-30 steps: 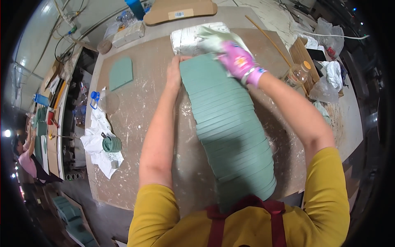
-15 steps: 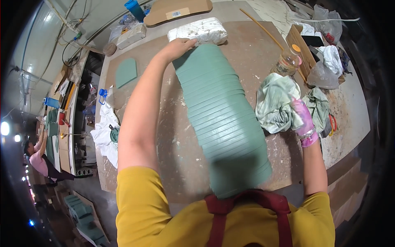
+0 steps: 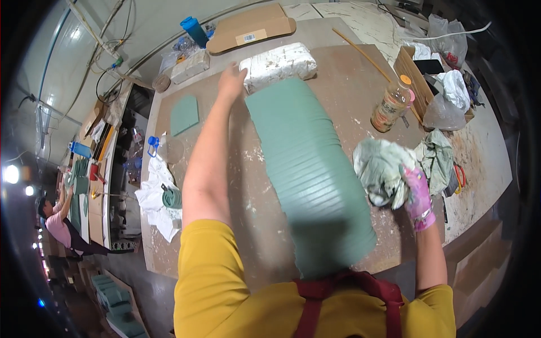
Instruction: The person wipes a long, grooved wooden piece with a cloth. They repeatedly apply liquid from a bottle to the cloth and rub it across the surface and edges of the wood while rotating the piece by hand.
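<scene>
- Left hand [image 3: 232, 83] is lying open, steadying the green ribbed clay slab's [image 3: 307, 169] far end
- Right hand [image 3: 416, 191], pink-gloved, is gripping a bunched rag [image 3: 382, 169] beside the slab; wiping looks unfinished

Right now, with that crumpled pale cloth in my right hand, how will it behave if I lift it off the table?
The cloth looks floppy: it is bunched in soft folds under the right hand, so it would probably droop and unfold when lifted. It seems light for its bulk. Dark smudges on it suggest that it may be damp or dirty, so it might cling slightly to the dusty table.
</scene>
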